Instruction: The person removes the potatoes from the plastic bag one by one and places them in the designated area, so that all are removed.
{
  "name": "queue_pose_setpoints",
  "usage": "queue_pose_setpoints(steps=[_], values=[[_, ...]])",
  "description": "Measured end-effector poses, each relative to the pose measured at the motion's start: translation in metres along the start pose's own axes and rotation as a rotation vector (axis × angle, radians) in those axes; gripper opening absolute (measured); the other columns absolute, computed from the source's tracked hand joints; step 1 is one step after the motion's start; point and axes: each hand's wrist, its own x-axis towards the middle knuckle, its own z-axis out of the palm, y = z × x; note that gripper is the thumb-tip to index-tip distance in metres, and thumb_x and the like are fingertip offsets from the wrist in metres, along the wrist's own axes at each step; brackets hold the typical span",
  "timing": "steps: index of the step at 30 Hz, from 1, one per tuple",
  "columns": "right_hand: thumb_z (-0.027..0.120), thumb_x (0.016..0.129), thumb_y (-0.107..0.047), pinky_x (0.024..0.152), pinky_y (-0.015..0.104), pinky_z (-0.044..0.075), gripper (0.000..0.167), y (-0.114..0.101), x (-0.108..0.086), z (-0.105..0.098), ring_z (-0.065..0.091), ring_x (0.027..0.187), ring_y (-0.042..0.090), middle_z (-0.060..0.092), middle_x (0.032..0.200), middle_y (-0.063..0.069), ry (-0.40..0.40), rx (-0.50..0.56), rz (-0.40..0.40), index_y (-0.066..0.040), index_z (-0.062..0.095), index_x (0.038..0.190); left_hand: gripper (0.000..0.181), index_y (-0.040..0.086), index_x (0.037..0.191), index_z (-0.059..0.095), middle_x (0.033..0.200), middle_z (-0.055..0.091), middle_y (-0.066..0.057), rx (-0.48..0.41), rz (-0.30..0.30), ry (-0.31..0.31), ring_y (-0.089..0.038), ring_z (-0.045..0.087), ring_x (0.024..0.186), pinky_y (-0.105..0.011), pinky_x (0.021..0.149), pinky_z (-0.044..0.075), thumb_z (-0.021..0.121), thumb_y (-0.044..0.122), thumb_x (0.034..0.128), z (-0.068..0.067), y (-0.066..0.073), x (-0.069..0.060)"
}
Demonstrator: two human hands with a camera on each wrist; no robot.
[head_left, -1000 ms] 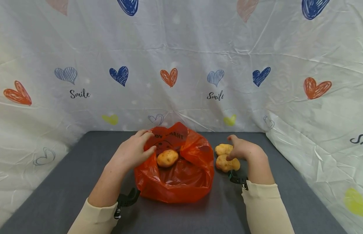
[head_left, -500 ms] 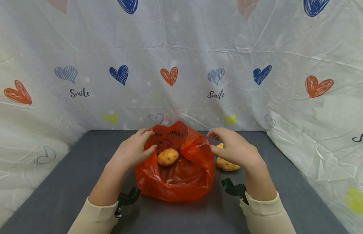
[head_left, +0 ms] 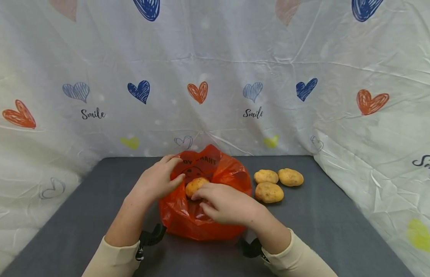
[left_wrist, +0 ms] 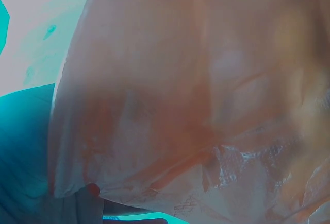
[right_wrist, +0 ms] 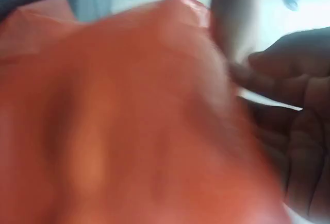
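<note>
A dark grey tabletop [head_left: 121, 181] runs back to a pale, wrinkled sheet [head_left: 221, 50] printed with hearts and "Smile", which hangs at 12 o'clock and along both sides. In the middle sits a red plastic bag [head_left: 192, 230], its mouth facing up and towards me. Inside lies one yellow potato [head_left: 193, 187], its long axis running roughly 8 to 2 o'clock. My left hand [head_left: 156, 181] grips the bag's 9 o'clock rim; my right hand [head_left: 228, 204] reaches over the mouth, fingers bent beside that potato, though I cannot tell whether they grip it. Three more potatoes [head_left: 269, 192] lie at the bag's 3 o'clock, long axes nearly 9 to 3.
</note>
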Motion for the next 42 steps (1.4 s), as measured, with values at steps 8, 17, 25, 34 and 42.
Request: queue_pose_setpoints(steps=[8,17,25,34,42], values=[[0.067,0.100,-0.026,0.115,0.043,0.038,0.062,0.038,0.016,0.024,0.045,0.142,0.028,0.047,0.154,0.017,-0.080,-0.082,0.304,-0.001,0.046,0.153,0.053,0.005,0.144,0.056,0.152,0.047,-0.019,0.007,0.004,-0.015,-0.040,0.053,0.131,-0.060,0.100,0.048,0.067,0.030,0.0992,0.005,0.001,0.000],[0.060,0.104,-0.029,0.116,0.047,0.036,0.077,0.080,0.016,0.028,0.043,0.143,0.033,0.038,0.159,0.022,-0.120,-0.001,0.515,0.006,0.020,0.160,0.052,0.005,0.143,0.056,0.150,0.048,-0.018,0.011,0.006,-0.022,-0.039,0.054,0.131,-0.059,0.101,0.048,0.067,0.029,0.0989,0.006,0.004,0.002],[0.068,0.100,-0.023,0.114,0.050,0.038,0.074,0.102,0.019,0.028,0.037,0.145,0.041,0.029,0.159,0.031,-0.068,-0.007,0.574,0.008,0.030,0.156,0.051,0.006,0.143,0.056,0.150,0.048,-0.018,0.015,0.009,-0.022,-0.039,0.053,0.131,-0.060,0.102,0.047,0.066,0.030,0.0992,0.003,0.005,0.004],[0.075,0.095,-0.021,0.104,0.050,0.046,0.070,0.115,0.021,0.035,0.052,0.125,0.042,0.040,0.143,0.027,-0.038,-0.091,0.578,0.000,0.041,0.153,0.050,0.006,0.142,0.057,0.151,0.047,-0.019,0.012,0.002,-0.027,-0.039,0.053,0.130,-0.060,0.102,0.047,0.067,0.029,0.0990,0.005,0.005,0.003],[0.075,0.095,-0.018,0.106,0.049,0.044,0.055,0.118,0.022,0.037,0.054,0.126,0.037,0.057,0.136,0.020,0.008,-0.105,0.456,0.003,0.052,0.140,0.049,0.006,0.140,0.058,0.150,0.048,-0.019,0.019,0.005,-0.026,-0.039,0.053,0.130,-0.059,0.101,0.048,0.068,0.029,0.0983,0.007,0.003,0.003]])
